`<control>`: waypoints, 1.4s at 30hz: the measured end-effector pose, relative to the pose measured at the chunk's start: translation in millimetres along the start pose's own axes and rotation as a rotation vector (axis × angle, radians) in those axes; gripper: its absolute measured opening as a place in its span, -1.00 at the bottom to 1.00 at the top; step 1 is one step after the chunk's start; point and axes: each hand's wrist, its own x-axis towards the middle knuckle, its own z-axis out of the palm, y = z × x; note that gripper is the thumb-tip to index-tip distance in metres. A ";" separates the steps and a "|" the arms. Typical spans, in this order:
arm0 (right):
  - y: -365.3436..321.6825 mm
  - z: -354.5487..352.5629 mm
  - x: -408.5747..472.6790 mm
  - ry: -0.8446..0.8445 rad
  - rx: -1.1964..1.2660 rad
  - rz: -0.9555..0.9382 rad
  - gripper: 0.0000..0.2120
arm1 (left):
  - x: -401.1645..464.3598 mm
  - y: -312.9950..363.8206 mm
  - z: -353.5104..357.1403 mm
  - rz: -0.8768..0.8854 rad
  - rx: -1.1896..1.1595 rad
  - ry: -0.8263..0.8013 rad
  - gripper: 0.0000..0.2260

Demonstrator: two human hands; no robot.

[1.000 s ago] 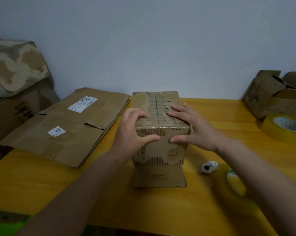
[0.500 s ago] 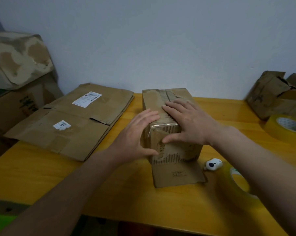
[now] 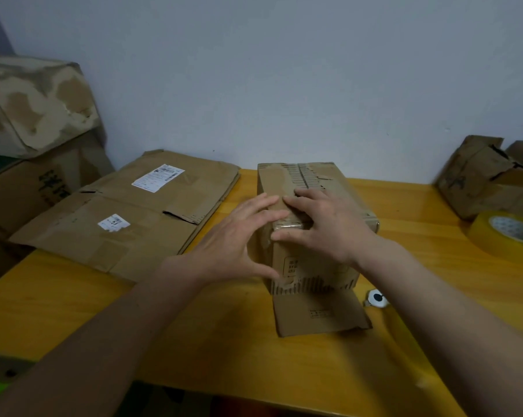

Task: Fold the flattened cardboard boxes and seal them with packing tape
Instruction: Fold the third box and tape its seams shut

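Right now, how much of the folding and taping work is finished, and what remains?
Done: one box stands folded, its top flaps closed. In hand: the left hand and right hand press flat on its top near edge, where tape glints. Left: its front bottom flap lies open on the table, and flattened boxes wait beside it. A tape roll sits right.

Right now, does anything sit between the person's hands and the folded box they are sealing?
Nothing visible does. The right hand lies flat on the folded cardboard box, and the left hand presses its left side, fingers straight.
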 end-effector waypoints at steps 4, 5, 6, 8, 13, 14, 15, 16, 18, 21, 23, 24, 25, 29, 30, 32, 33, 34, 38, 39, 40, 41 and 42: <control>-5.5 2.5 -3.7 0.075 0.018 0.036 -0.11 | 2.0 -3.9 -3.5 -0.023 0.038 0.010 -0.17; -6.5 2.9 -4.3 0.077 0.011 0.045 -0.14 | 2.0 -4.0 -2.9 -0.030 0.029 0.033 -0.23; -8.9 4.6 -4.7 0.079 -0.009 0.054 -0.17 | 1.8 -4.2 -1.6 -0.038 0.017 0.060 -0.25; -17.5 12.2 -5.0 0.107 -0.070 0.079 -0.24 | 1.7 -6.1 2.0 -0.041 -0.006 0.126 -0.20; -36.0 32.1 -5.4 0.249 -0.182 0.181 -0.41 | 5.7 -14.6 9.1 -0.009 -0.066 0.207 -0.19; -38.3 35.2 -5.5 0.274 -0.198 0.196 -0.43 | 6.0 -16.5 10.2 -0.005 -0.070 0.214 -0.19; -39.3 37.6 -5.8 0.301 -0.206 0.202 -0.43 | 6.2 -18.6 11.6 -0.005 -0.074 0.223 -0.18; -39.4 39.4 -6.3 0.325 -0.207 0.198 -0.43 | 6.2 -20.8 13.0 -0.013 -0.084 0.231 -0.17; -36.5 40.1 -8.8 0.332 -0.213 0.161 -0.35 | 5.9 -23.1 14.6 -0.039 -0.109 0.234 -0.16; -31.7 38.5 -12.5 0.326 -0.225 0.106 -0.17 | 6.6 -24.1 18.2 -0.032 -0.125 0.224 -0.19; -33.7 38.2 -12.9 0.367 -0.190 0.115 -0.17 | 7.1 -24.8 21.2 -0.036 -0.130 0.232 -0.20; -35.9 39.2 -12.5 0.384 -0.185 0.129 -0.19 | 7.1 -25.3 22.3 -0.036 -0.139 0.235 -0.19; -38.3 40.8 -11.9 0.395 -0.192 0.150 -0.22 | 6.9 -25.5 23.0 -0.033 -0.148 0.239 -0.17; -42.6 48.3 -6.2 0.447 -0.237 0.217 -0.42 | 6.8 -25.7 25.7 -0.037 -0.156 0.256 -0.10; -43.1 49.8 -5.6 0.451 -0.240 0.223 -0.44 | 7.3 -25.6 27.4 -0.043 -0.158 0.254 -0.10; -42.9 51.0 -3.3 0.448 -0.246 0.223 -0.46 | 8.0 -25.9 29.5 -0.039 -0.166 0.250 -0.11; -43.1 50.5 -2.2 0.429 -0.251 0.226 -0.45 | 8.5 -26.0 29.3 -0.035 -0.168 0.253 -0.11; -42.8 50.1 -2.3 0.400 -0.258 0.231 -0.43 | 8.6 -25.9 28.8 -0.034 -0.166 0.256 -0.11; -38.9 45.1 -6.3 0.301 -0.275 0.190 -0.21 | 8.0 -23.4 23.2 -0.047 -0.191 0.243 -0.16; -37.3 42.3 -9.5 0.302 -0.260 0.145 -0.20 | 7.7 -21.3 21.9 -0.048 -0.221 0.237 -0.22; -34.6 38.8 -12.8 0.315 -0.205 0.086 -0.22 | 7.2 -19.2 21.1 -0.051 -0.260 0.241 -0.29; -29.7 33.8 -15.6 0.339 -0.119 0.036 -0.27 | 7.1 -16.1 20.5 -0.062 -0.306 0.257 -0.38; -22.2 27.4 -17.7 0.373 -0.039 0.003 -0.33 | 8.2 -12.3 20.1 -0.080 -0.352 0.279 -0.44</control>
